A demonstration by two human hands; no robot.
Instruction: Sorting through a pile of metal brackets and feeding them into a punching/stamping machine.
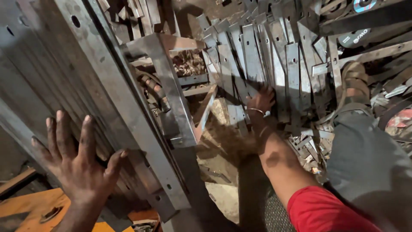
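Observation:
My left hand (pixel 79 161) is spread flat with its fingers apart against the side of a large grey steel frame (pixel 107 86) made of angle bars with holes. It holds nothing. My right hand (pixel 260 99) reaches down to the floor and rests on a pile of flat grey metal strips (pixel 253 56) that lie side by side. Its fingers are on the strips' lower ends; whether they grip one is unclear. A thin bangle circles that wrist, and a red sleeve covers the upper arm.
My foot in a sandal (pixel 355 83) and a grey trouser leg (pixel 369 159) stand among the strips at right. Small metal offcuts (pixel 309 146) litter the dirt floor. An orange surface (pixel 30 210) sits at bottom left.

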